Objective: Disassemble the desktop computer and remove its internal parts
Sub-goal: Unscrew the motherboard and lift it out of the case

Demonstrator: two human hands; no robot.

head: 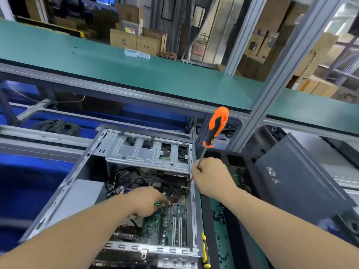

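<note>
An open desktop case (64,191) lies on its side before me, its green motherboard (155,230) exposed and a silver drive cage (147,152) at the far end. My left hand (147,200) reaches inside and pinches a small green part (159,205) just above the board. My right hand (211,177) hovers over the case's right wall and grips the metal shaft of an orange and black screwdriver (216,127), handle pointing up and away. Black and yellow cables (120,177) tangle under the cage.
A dark side panel (303,183) leans at the right over another black case (239,167). A yellow-handled tool (205,249) lies beside the case wall, with loose screws (221,251) on the green mat. Blue bins (23,183) stand at the left. A green shelf (136,66) runs above.
</note>
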